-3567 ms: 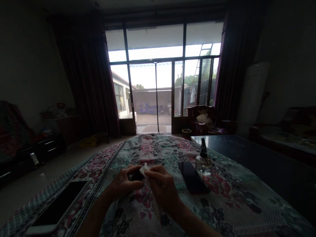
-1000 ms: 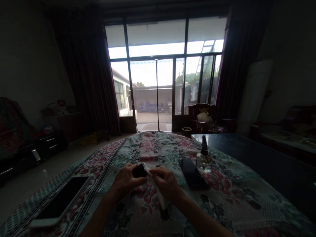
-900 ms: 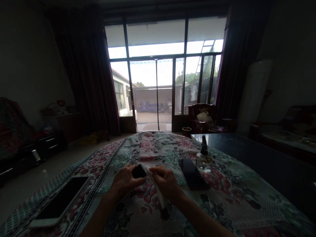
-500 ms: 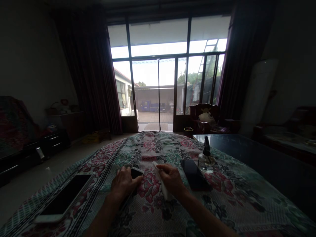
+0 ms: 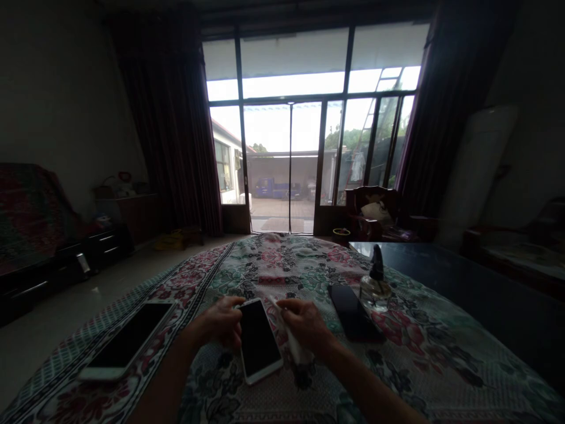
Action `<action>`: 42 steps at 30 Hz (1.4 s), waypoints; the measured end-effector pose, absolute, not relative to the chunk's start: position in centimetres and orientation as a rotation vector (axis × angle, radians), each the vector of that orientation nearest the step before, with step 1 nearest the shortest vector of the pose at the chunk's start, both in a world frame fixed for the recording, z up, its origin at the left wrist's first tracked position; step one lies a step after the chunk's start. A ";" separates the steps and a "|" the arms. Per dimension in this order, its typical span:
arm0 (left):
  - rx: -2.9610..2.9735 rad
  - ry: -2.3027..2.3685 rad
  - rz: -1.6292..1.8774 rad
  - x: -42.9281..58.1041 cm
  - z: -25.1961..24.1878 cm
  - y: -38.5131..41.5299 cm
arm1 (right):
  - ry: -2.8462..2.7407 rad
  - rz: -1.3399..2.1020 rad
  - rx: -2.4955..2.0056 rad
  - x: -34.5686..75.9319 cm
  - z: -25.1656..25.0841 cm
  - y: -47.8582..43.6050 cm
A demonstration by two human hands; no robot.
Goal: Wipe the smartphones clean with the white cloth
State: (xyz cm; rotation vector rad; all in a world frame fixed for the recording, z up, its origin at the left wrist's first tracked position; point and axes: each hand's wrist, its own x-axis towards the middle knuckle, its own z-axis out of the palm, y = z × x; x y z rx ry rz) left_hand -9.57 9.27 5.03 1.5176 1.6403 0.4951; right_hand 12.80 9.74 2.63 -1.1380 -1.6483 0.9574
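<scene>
Lying flat on the floral bedspread (image 5: 282,259), the white-framed smartphone (image 5: 258,341) is steadied at its far left corner by the half-curled left hand (image 5: 215,323), while a folded white wipe (image 5: 292,335) is pinched firmly in the right hand (image 5: 304,324) just beside it.

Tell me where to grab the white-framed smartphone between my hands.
Take the white-framed smartphone by its two long edges near the upper end, coming from the left. It appears to lie flat, screen up, on the floral bedspread, so the narrow sides give the fingers the best purchase; the left hand sits beside that end, while the right hand holds a white cloth strip.
</scene>
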 end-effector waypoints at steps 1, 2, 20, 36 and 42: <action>1.507 1.631 0.501 -9.4 5.1 9.3 | -1.637 0.920 -1.168 13.1 2.8 9.9; 1.502 1.665 0.493 -9.4 5.1 9.4 | -1.631 0.890 -1.200 13.4 2.9 10.1; 1.755 1.370 0.618 -8.3 6.4 8.6 | -1.594 0.847 -1.214 14.3 3.4 11.0; 2.429 1.355 -0.011 -4.5 6.2 7.8 | -1.585 0.740 -1.264 15.1 3.1 11.4; 2.405 1.484 0.235 -5.9 5.0 7.8 | -1.583 0.741 -1.278 15.2 3.3 11.3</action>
